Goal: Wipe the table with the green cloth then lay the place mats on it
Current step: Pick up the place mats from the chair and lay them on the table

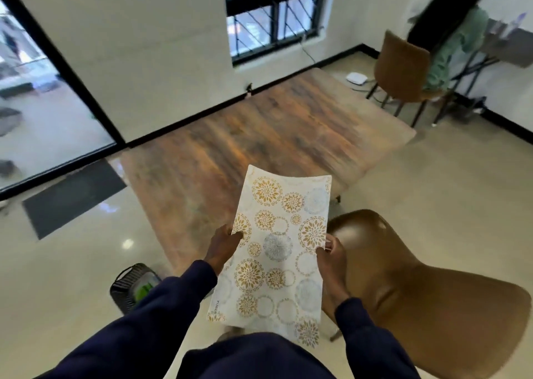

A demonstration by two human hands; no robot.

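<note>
A white place mat with gold and grey flower rings is held in the air in front of me, above the near corner of the wooden table. My left hand pinches its left edge and my right hand pinches its right edge, so the mat bows a little between them. The table top is bare. Something green shows inside a black basket on the floor at my lower left; I cannot tell if it is the cloth.
A brown chair stands close on my right, beside the table's near corner. Another brown chair is past the table's far end, with a person seated behind it. A dark door mat lies on the floor at left.
</note>
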